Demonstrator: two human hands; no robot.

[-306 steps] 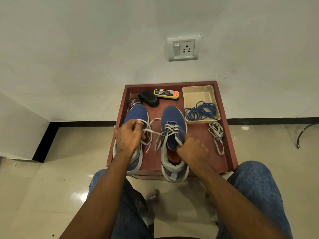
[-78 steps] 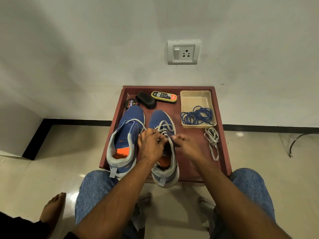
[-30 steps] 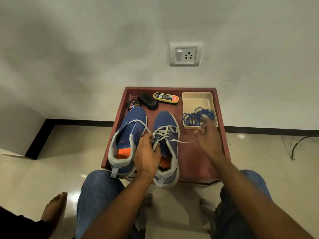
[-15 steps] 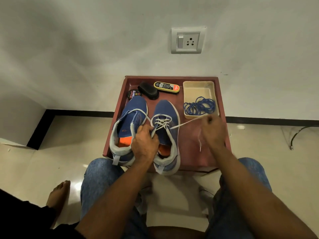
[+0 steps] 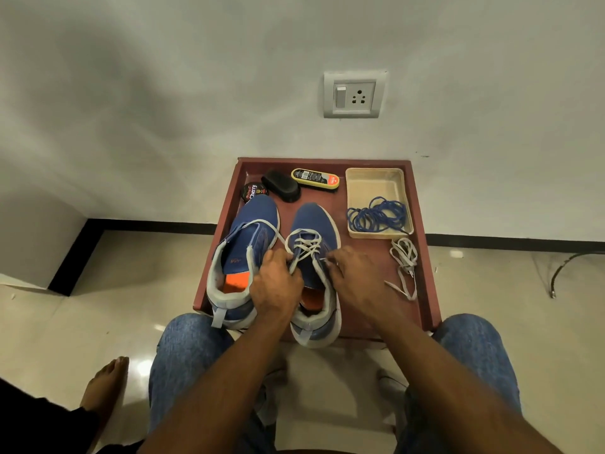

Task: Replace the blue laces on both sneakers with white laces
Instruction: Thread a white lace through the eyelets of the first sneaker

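At lower centre, a person's left hand (image 5: 276, 286) and right hand (image 5: 355, 276) each pinch the white lace (image 5: 306, 245) threaded through the right-hand blue sneaker (image 5: 316, 224) on a red tray (image 5: 425, 257). Left of it sits the second sneaker (image 5: 252, 231). Farther up and to the right, a spare white lace (image 5: 404, 260) lies loose, and blue laces (image 5: 378, 216) coil in a beige tray (image 5: 376, 178).
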